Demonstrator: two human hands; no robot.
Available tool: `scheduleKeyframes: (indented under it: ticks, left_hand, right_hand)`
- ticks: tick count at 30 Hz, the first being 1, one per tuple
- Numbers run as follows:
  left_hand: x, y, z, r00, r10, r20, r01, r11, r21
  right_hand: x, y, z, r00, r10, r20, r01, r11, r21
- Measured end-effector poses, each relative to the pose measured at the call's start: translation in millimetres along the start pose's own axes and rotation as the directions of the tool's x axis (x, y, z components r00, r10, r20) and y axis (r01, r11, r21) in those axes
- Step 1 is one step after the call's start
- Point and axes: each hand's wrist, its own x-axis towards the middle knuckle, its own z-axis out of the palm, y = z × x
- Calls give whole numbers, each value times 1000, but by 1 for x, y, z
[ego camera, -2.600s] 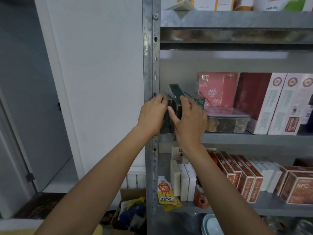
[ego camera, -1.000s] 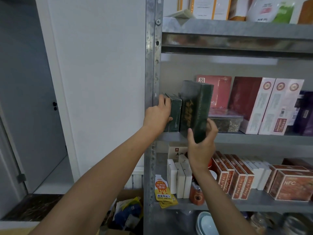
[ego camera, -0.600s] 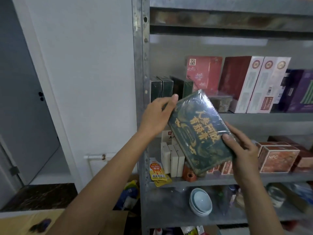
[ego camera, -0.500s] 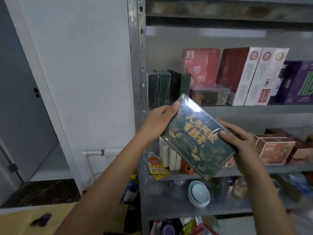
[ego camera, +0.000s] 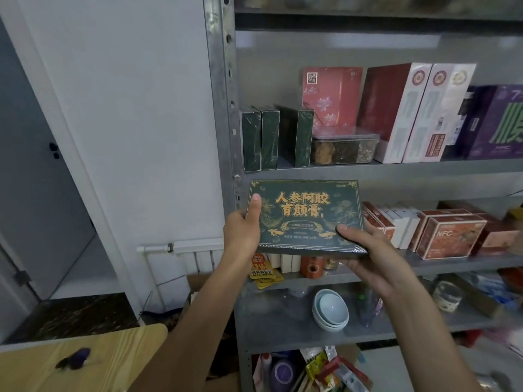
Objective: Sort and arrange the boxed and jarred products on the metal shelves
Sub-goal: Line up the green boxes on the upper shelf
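- Head view, left of centre: the left hand [ego camera: 242, 234] grips the left edge of the flat dark green box with gold lettering [ego camera: 304, 219], thumb on its face and fingers behind it.
- Centre of the frame: that box is held in the air in front of the grey metal shelves [ego camera: 396, 173], face toward us, with its long axis running left to right.
- Just above it, three matching dark green boxes [ego camera: 268, 140] stand on end, narrow sides out, with a gap between the second and third.
- Right of centre: the right hand [ego camera: 370, 258] holds the box's lower right corner, thumb on top and fingers underneath.
- I'd say the box must be turned on end and lifted. The left hand is nearer that gap.
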Motion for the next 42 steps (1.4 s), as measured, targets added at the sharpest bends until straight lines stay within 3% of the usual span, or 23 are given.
scheduleKeyframes:
  ticks: [2,4,5,7,9,10,15,16,18,19,20,21,22,24,26,28,30,34,42]
  left_hand:
    - [-1,-1,0,998,63,17,-65,993,99]
    - [-7,-6,-1,961,278,14,-257,867,428]
    - [-11,-9,-2,902,427,58,-379,721,580]
    - [-21,-14,-2,693,658,294,-632,359,687]
    - [-22,-22,0,491,707,509,-741,33,670]
    - [-21,-26,1,450,721,527,-739,-31,673]
    - [-20,-30,6,468,838,281,-682,140,718]
    - [-21,-30,7,503,832,235,-700,233,675]
    - [-27,-26,9,702,706,97,-662,597,453]
    - [-31,-24,11,817,575,42,-561,777,286]
    - [-36,-21,13,903,430,19,-429,896,112]
    - [-40,-20,15,955,294,37,-290,954,-79]
    - [-44,-19,18,977,188,102,-150,944,-295]
    - [-51,-20,24,950,120,288,94,771,-629]
    - [-59,-21,28,911,146,386,212,637,-741]
    - [-62,-21,31,895,176,410,211,644,-735]
    - [-58,-24,29,924,146,354,166,682,-712]
    - [-36,-29,1,985,-45,168,164,575,-802]
    - [-31,-38,-5,996,-76,47,88,725,-683]
  right_hand:
    - [0,1,1,999,-14,-52,13,1000,-6]
    - [-1,1,2,995,-30,-93,30,1000,4]
    - [-1,1,4,992,-38,-119,39,999,10]
    - [-3,-1,8,984,-62,-167,68,997,28]
    - [-5,-3,14,976,-75,-203,85,996,39]
    - [-8,-3,17,975,-69,-213,78,996,35]
    - [-24,0,27,993,-81,-85,86,995,53]
    - [-27,-2,27,995,-98,-35,101,992,82]
    - [-29,-5,25,991,-135,18,133,988,77]
    - [-28,-3,24,990,-144,-12,144,989,23]
    - [-24,2,22,986,-146,-76,142,989,-48]
    - [-20,9,21,978,-142,-150,127,986,-107]
    - [-16,17,22,974,-124,-189,100,986,-132]
    - [-11,31,28,987,-98,-124,90,994,-65]
    - [-8,39,35,994,-97,-60,102,990,96]
    - [-7,41,39,989,-138,-61,147,971,188]
    - [-4,38,37,975,-198,-102,213,961,177]
    - [0,21,25,960,-244,-134,248,968,18]
    - [3,18,7,978,-181,-104,178,983,-35]
